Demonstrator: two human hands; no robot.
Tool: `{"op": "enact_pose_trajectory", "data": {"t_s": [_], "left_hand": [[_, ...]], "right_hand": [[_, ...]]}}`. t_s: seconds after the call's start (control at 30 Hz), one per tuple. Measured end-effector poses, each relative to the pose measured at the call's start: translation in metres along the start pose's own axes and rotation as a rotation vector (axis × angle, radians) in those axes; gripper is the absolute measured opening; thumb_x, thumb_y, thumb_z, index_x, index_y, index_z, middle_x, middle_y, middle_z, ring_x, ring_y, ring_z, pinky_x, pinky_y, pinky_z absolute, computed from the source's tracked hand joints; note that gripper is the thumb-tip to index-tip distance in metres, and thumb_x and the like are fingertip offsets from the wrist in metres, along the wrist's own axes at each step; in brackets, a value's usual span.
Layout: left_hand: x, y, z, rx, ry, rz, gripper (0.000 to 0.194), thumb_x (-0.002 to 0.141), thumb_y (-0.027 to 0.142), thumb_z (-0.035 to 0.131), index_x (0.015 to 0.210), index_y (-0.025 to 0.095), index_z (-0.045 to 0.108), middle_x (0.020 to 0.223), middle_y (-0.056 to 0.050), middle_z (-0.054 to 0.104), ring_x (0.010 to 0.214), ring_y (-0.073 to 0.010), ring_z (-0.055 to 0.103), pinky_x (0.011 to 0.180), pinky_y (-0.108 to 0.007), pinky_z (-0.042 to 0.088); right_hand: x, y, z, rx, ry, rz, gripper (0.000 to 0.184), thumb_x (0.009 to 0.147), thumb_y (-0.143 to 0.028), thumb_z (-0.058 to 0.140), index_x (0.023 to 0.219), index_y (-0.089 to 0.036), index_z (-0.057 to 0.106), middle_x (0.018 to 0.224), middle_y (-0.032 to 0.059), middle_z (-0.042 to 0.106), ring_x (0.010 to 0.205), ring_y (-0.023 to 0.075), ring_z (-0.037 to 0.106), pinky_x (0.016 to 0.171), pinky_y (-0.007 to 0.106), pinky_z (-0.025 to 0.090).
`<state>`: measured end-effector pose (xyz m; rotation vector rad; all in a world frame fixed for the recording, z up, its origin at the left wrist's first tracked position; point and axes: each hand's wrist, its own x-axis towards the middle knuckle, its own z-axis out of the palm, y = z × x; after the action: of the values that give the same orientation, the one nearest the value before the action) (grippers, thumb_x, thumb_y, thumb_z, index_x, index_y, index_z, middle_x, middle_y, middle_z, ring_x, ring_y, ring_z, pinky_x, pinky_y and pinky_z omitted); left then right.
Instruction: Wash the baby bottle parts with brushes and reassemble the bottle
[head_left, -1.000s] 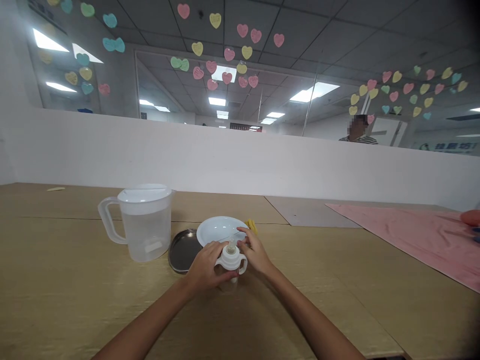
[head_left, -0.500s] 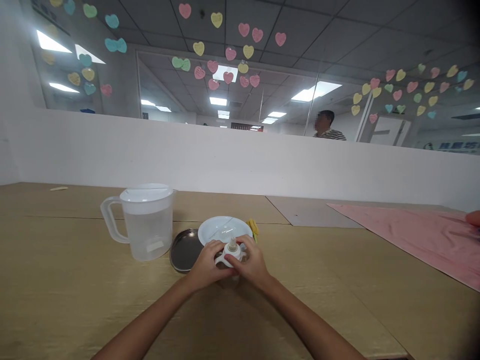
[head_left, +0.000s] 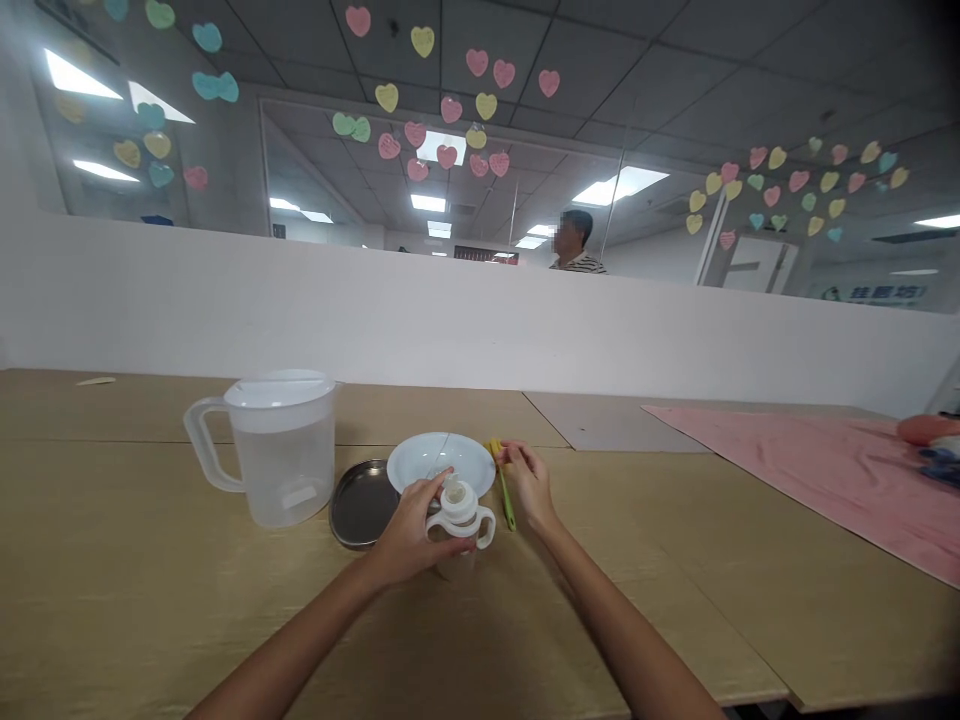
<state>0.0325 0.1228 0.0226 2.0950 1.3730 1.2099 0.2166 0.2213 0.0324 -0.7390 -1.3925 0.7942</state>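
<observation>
My left hand (head_left: 412,528) is closed around the side of a small white baby bottle (head_left: 460,512) with two loop handles. A translucent piece shows inside its collar, and my palm and fingers hide its left side. To the right, my right hand (head_left: 529,487) has its fingers curled at the yellow head of a brush (head_left: 508,508) with a green handle. The fingertips cover part of that head. A white bowl (head_left: 405,447) stands just behind the bottle. At its left lies a dark metal tray (head_left: 361,505), partly behind my left hand.
A lidded clear plastic pitcher (head_left: 283,470) stands left of the tray. Pink cloth (head_left: 810,460) covers the right of the table, beside a grey sheet (head_left: 607,422). A low white wall (head_left: 450,320) closes the back; a person (head_left: 576,243) is behind the glass.
My right hand has left the bottle and moved right to the brush. The left hand stays on the bottle. Behind the glass, the person has moved left.
</observation>
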Motion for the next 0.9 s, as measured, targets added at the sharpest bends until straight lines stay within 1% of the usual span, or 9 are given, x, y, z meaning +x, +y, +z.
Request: {"op": "enact_pose_trajectory", "data": {"t_s": [0.07, 0.17, 0.23, 0.43, 0.5, 0.57, 0.67, 0.73, 0.9], "left_hand": [[0.001, -0.001, 0.002, 0.0, 0.006, 0.019, 0.086, 0.061, 0.05, 0.07, 0.133, 0.017, 0.036, 0.12, -0.013, 0.049, 0.112, -0.0282, 0.045, 0.097, -0.041, 0.034], [0.001, -0.007, 0.004, -0.002, 0.027, 0.074, 0.083, 0.063, 0.043, 0.07, 0.134, 0.018, 0.034, 0.119, -0.012, 0.051, 0.109, -0.0267, 0.047, 0.095, -0.042, 0.036], [0.001, -0.01, 0.005, -0.005, 0.037, 0.108, 0.078, 0.064, 0.037, 0.068, 0.132, 0.019, 0.035, 0.12, -0.011, 0.05, 0.108, -0.026, 0.048, 0.095, -0.042, 0.036], [0.002, -0.004, 0.002, -0.022, 0.032, 0.155, 0.052, 0.066, 0.026, 0.064, 0.115, 0.018, 0.048, 0.106, -0.007, 0.057, 0.096, -0.0224, 0.052, 0.086, -0.036, 0.042], [0.002, -0.002, 0.001, -0.017, 0.042, 0.144, 0.045, 0.069, 0.03, 0.064, 0.11, 0.018, 0.051, 0.102, -0.006, 0.058, 0.092, -0.0213, 0.053, 0.084, -0.035, 0.043], [0.001, -0.002, 0.001, 0.001, 0.044, 0.117, 0.051, 0.069, 0.038, 0.065, 0.113, 0.018, 0.05, 0.103, -0.006, 0.057, 0.093, -0.0217, 0.052, 0.084, -0.035, 0.042], [0.001, -0.004, 0.0, 0.046, 0.028, 0.091, 0.071, 0.066, 0.049, 0.066, 0.126, 0.018, 0.042, 0.103, -0.008, 0.056, 0.095, -0.0226, 0.052, 0.085, -0.037, 0.041], [0.0, -0.005, 0.0, 0.073, 0.023, 0.089, 0.078, 0.066, 0.053, 0.065, 0.13, 0.017, 0.038, 0.103, -0.009, 0.055, 0.096, -0.0228, 0.051, 0.087, -0.037, 0.04], [0.001, -0.004, -0.002, 0.106, -0.008, 0.074, 0.079, 0.068, 0.056, 0.062, 0.132, 0.016, 0.038, 0.105, -0.011, 0.055, 0.098, -0.0239, 0.051, 0.088, -0.039, 0.04]], "right_hand": [[-0.009, -0.01, 0.004, 0.001, -0.14, -0.122, 0.037, 0.082, -0.048, 0.045, 0.096, -0.017, 0.059, 0.079, 0.0049, 0.062, 0.076, 0.0162, 0.056, 0.076, 0.031, 0.045], [-0.026, -0.03, 0.014, -0.229, -0.506, -0.327, 0.045, 0.073, -0.048, 0.059, 0.107, -0.019, 0.057, 0.09, 0.0054, 0.062, 0.085, 0.0189, 0.056, 0.082, 0.034, 0.043], [-0.035, -0.038, 0.02, -0.385, -0.58, -0.406, 0.043, 0.069, -0.046, 0.064, 0.103, -0.021, 0.059, 0.092, 0.0058, 0.063, 0.087, 0.0206, 0.055, 0.082, 0.035, 0.042], [-0.046, -0.043, 0.03, -0.5, -0.494, -0.43, 0.036, 0.071, -0.041, 0.064, 0.102, -0.023, 0.059, 0.091, 0.0051, 0.064, 0.085, 0.0207, 0.056, 0.076, 0.035, 0.044], [-0.046, -0.046, 0.033, -0.441, -0.438, -0.4, 0.037, 0.069, -0.038, 0.066, 0.102, -0.022, 0.059, 0.096, 0.0057, 0.064, 0.09, 0.0212, 0.056, 0.08, 0.035, 0.044], [-0.04, -0.053, 0.036, -0.346, -0.352, -0.331, 0.039, 0.069, -0.035, 0.066, 0.104, -0.02, 0.058, 0.103, 0.0069, 0.062, 0.097, 0.0212, 0.056, 0.085, 0.035, 0.044], [-0.017, -0.07, 0.04, -0.206, -0.288, -0.22, 0.044, 0.069, -0.035, 0.066, 0.108, -0.019, 0.056, 0.108, 0.0078, 0.06, 0.099, 0.0202, 0.056, 0.085, 0.033, 0.045], [0.005, -0.082, 0.043, -0.157, -0.258, -0.236, 0.045, 0.068, -0.036, 0.066, 0.108, -0.018, 0.056, 0.111, 0.0078, 0.059, 0.099, 0.0193, 0.056, 0.085, 0.032, 0.045], [0.056, -0.087, 0.045, -0.404, -0.312, -0.308, 0.045, 0.063, -0.038, 0.068, 0.102, -0.018, 0.059, 0.094, 0.0035, 0.064, 0.082, 0.0172, 0.058, 0.076, 0.031, 0.045]]}}
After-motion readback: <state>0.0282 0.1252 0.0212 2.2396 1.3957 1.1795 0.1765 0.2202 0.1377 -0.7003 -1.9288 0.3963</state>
